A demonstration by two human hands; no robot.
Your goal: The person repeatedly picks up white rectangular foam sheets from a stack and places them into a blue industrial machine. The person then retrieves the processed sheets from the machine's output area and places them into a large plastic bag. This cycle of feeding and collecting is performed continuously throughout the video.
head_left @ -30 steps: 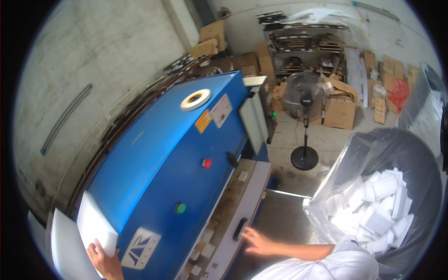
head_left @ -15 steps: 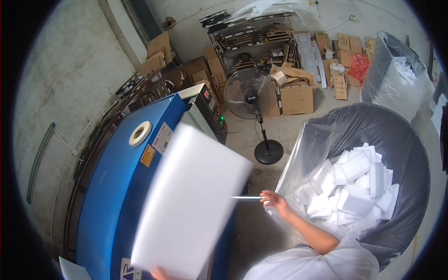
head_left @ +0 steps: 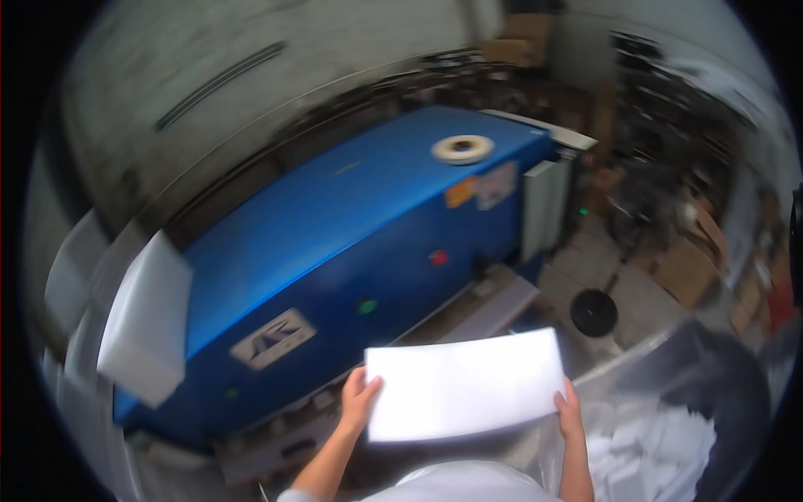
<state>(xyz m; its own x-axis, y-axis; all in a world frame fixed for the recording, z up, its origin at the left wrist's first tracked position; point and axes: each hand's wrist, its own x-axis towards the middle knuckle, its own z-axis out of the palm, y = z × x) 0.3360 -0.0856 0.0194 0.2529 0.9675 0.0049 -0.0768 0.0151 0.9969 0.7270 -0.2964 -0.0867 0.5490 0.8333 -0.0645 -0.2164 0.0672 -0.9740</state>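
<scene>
A white foam sheet (head_left: 465, 386) is held level in front of me, between my two hands. My left hand (head_left: 358, 402) is closed on its left edge, thumb on top. At the opposite edge my right hand (head_left: 570, 410) grips the sheet the same way, its fingers partly hidden underneath. Just beyond the sheet stands a long blue machine (head_left: 360, 251) with a red and a green button on its front. Motion blur softens much of the picture.
White foam blocks (head_left: 142, 318) are stacked at the machine's left end. On its top lies a roll of tape (head_left: 462, 150). To my right, a dark lined bin (head_left: 728, 393) holds white foam pieces (head_left: 648, 456). A fan base (head_left: 594, 313) and cardboard boxes (head_left: 686, 272) stand beyond.
My view has swung left toward the machine. The foam sheet has come from tilted upright to level. My right hand, earlier holding a thin white strip apart from the sheet, now grips the sheet's right edge.
</scene>
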